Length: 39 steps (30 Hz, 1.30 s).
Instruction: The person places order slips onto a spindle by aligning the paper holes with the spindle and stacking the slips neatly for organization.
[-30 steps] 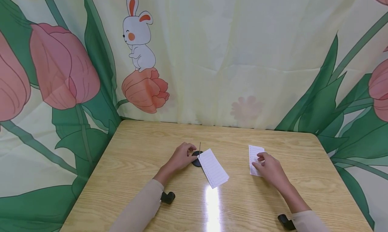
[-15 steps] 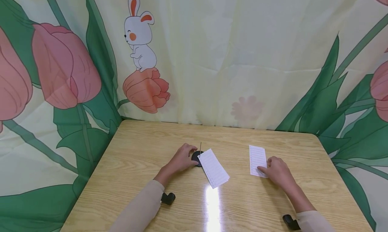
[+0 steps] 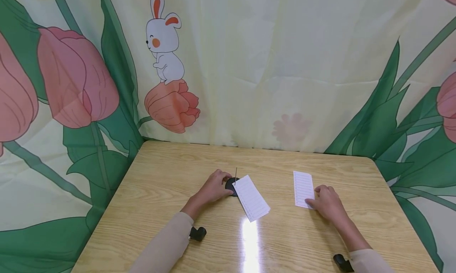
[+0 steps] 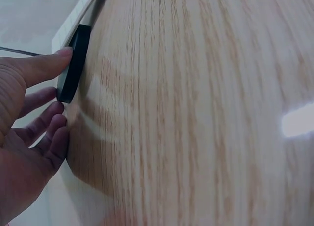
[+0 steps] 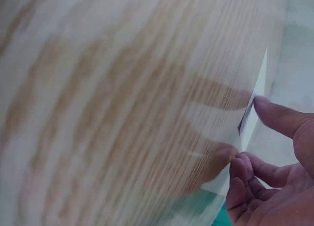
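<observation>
In the head view a bill spike with a round black base (image 3: 231, 190) and a thin upright rod stands on the table. My left hand (image 3: 215, 186) holds the base from the left; in the left wrist view the thumb (image 4: 49, 66) presses its edge and the fingertips (image 4: 58, 108) curl at its side. Lined paper slips (image 3: 252, 199), several together, hang on the rod and lean down to the right. Farther right another lined paper slip (image 3: 303, 189) lies on the table. My right hand (image 3: 325, 201) grips its lower right corner, thumb on the sheet and curled fingers at the edge.
The wooden table (image 3: 178, 162) reaches back to a curtain (image 3: 235, 67) printed with tulips and a rabbit. A bright light reflection (image 3: 250, 245) lies on the tabletop in front of the slips. Black wrist cameras (image 3: 197, 233) sit at both sleeves.
My right hand has drawn back to the right and toward me, from over the slip to its lower right corner. The left hand stays at the base, its thumb a little lower.
</observation>
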Tool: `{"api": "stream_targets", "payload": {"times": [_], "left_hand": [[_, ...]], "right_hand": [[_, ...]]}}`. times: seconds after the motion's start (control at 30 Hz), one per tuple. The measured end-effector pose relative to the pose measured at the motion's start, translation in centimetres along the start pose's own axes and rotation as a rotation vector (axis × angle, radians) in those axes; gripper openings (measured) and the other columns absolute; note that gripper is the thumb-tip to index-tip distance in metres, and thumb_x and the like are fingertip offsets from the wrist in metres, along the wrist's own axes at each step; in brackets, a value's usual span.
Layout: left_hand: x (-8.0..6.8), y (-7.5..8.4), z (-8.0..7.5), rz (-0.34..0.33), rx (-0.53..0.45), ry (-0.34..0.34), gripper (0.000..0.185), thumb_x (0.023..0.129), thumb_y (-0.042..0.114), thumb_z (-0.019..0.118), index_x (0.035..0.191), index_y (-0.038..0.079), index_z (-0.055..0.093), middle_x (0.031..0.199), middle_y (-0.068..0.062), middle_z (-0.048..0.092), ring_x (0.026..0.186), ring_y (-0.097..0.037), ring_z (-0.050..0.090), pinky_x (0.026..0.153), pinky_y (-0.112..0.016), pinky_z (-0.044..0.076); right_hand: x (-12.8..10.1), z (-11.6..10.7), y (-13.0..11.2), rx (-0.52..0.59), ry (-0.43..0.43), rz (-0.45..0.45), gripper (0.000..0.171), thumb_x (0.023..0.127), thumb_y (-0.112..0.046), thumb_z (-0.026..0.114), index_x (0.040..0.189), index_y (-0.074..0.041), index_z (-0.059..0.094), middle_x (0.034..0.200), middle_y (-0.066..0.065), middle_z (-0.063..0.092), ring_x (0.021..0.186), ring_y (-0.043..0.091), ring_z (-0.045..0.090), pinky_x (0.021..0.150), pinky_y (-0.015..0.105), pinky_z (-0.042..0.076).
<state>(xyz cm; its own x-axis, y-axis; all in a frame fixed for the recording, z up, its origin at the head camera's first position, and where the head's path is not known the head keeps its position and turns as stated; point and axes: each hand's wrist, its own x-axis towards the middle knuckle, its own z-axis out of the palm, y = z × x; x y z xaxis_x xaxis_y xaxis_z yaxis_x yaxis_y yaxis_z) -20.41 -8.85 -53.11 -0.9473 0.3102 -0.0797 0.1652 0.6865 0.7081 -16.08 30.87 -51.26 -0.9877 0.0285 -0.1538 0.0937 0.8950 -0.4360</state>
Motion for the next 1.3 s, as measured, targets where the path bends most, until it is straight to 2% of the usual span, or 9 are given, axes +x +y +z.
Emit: {"api": "stream_targets", "payload": {"times": [0.23,0.43,0.73,0.93,1.13,1.3], "left_hand": [[-0.2,0.2,-0.2,-0.010,-0.001,0.005,0.052,0.084,0.017,0.087,0.130,0.005,0.066,0.116,-0.008,0.057,0.104,-0.021,0.055,0.090,-0.038,0.047],[-0.2,0.3,-0.3,-0.018,-0.002,0.011,0.051,0.084,0.017,0.087,0.130,0.006,0.066,0.114,-0.007,0.057,0.102,-0.020,0.055,0.088,-0.036,0.046],[-0.2,0.3,-0.2,-0.014,-0.018,0.002,0.051,0.085,0.017,0.086,0.130,0.006,0.066,0.115,-0.008,0.057,0.107,-0.022,0.056,0.093,-0.039,0.049],[-0.1,0.3,-0.1,-0.009,-0.015,0.001,0.050,0.085,0.017,0.086,0.130,0.005,0.066,0.114,-0.008,0.057,0.106,-0.021,0.055,0.092,-0.038,0.049],[-0.1,0.2,0.0,-0.007,-0.009,0.006,0.050,0.085,0.017,0.087,0.129,0.006,0.066,0.114,-0.008,0.057,0.105,-0.021,0.055,0.092,-0.038,0.048],[0.0,0.0,0.2,-0.006,-0.008,0.007,0.050,0.085,0.017,0.087,0.129,0.006,0.066,0.114,-0.007,0.057,0.104,-0.020,0.055,0.092,-0.037,0.048]], "right_hand": [[0.0,0.0,0.0,0.025,0.034,-0.025,0.048,0.090,-0.009,0.077,0.121,0.021,0.056,0.111,0.033,0.062,0.102,0.043,0.060,0.088,0.056,0.051],[0.3,0.4,0.2,0.047,0.047,-0.036,0.048,0.088,-0.002,0.076,0.123,0.022,0.055,0.114,0.036,0.066,0.107,0.047,0.066,0.091,0.055,0.054],[0.5,0.4,0.1,0.068,0.033,-0.017,0.053,0.086,0.001,0.075,0.128,0.023,0.051,0.120,0.038,0.064,0.115,0.051,0.061,0.096,0.059,0.049],[0.8,0.1,0.3,0.102,0.013,0.001,0.055,0.084,-0.003,0.076,0.127,0.021,0.052,0.109,0.032,0.068,0.102,0.043,0.065,0.091,0.055,0.051],[1.0,-0.1,0.3,0.114,-0.048,0.055,0.053,0.087,-0.010,0.077,0.125,0.019,0.053,0.100,0.023,0.063,0.090,0.030,0.057,0.077,0.040,0.049],[0.9,-0.1,0.4,0.108,-0.067,0.064,0.050,0.088,-0.011,0.077,0.121,0.017,0.052,0.097,0.020,0.059,0.089,0.030,0.053,0.074,0.037,0.045]]}}
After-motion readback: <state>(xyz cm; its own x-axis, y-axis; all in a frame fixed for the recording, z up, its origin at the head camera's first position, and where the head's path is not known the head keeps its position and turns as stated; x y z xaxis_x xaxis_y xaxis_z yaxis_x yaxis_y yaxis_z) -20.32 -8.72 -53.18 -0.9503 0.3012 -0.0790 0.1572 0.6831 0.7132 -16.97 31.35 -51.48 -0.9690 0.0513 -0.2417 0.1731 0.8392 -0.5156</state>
